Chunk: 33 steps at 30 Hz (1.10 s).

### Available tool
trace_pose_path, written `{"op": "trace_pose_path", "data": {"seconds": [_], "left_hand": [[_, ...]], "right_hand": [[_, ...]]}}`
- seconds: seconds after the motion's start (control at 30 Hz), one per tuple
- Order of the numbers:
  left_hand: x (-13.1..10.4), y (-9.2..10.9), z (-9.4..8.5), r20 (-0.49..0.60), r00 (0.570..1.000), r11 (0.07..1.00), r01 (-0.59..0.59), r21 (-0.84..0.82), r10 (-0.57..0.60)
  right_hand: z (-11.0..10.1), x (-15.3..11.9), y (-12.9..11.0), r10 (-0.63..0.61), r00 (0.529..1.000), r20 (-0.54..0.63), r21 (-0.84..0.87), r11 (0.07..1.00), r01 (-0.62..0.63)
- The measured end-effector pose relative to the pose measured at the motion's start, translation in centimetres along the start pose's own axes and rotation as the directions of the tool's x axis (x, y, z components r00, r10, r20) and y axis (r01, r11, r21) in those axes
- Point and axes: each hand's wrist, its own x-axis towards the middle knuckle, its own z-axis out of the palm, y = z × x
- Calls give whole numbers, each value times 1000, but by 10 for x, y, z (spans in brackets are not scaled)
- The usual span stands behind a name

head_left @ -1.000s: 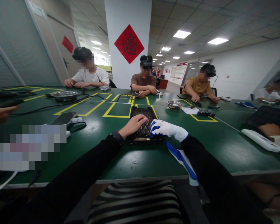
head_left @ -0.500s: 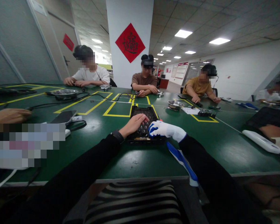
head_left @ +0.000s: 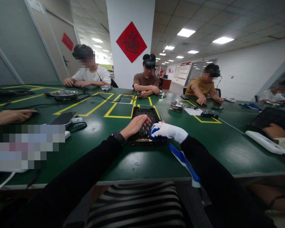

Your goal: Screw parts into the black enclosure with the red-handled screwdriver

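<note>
The green table (head_left: 133, 164) spans the view, with yellow tape outlines (head_left: 118, 117) marked on it, and beyond it rises a white pillar (head_left: 130, 11) bearing a red diamond sign (head_left: 131, 42). Three people sit facing across the tabletop. At the near side lies the black tray (head_left: 147, 143), its long sides running away from the wearer, with many small pieces inside and a brownish strip (head_left: 144, 140) along its near end. The right hand (head_left: 169, 131) (gloved in white and blue, unlike its bare partner) is at the tray's right side, fingers curled inward; whether they grip anything I cannot tell. The left hand (head_left: 137, 125) reaches over the tray from the left, fingers close together and fairly long, their tips bent down; what lies under them is hidden. A loose glove (head_left: 184, 161) lies by the right forearm, one end past the table edge. Farther off stands a metal bowl (head_left: 177, 106); smaller still, a dark wristband (head_left: 119, 137) circles the left wrist.
</note>
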Motion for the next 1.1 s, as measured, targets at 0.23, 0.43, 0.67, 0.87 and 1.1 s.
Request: {"op": "trace_pose_path", "data": {"seconds": [0.23,0.43,0.67,0.87,1.1], "left_hand": [[0,3,0,5,1000,1000,27,8,-27],[0,3,0,4,1000,1000,19,2,-19],[0,4,0,12,1000,1000,16,14,-16],[0,5,0,16,1000,999,26,25,-27],[0,4,0,8,999,999,37,29,-37]], "right_hand": [[-2,1,-12,134,991,1,-3,991,-134],[-5,-1,-28,267,963,-26,-91,959,-269],[-6,-4,-32,308,951,-22,-95,947,-308],[-6,-2,-25,250,968,-1,-30,968,-250],[-6,-2,-24,163,987,8,16,987,-163]]}}
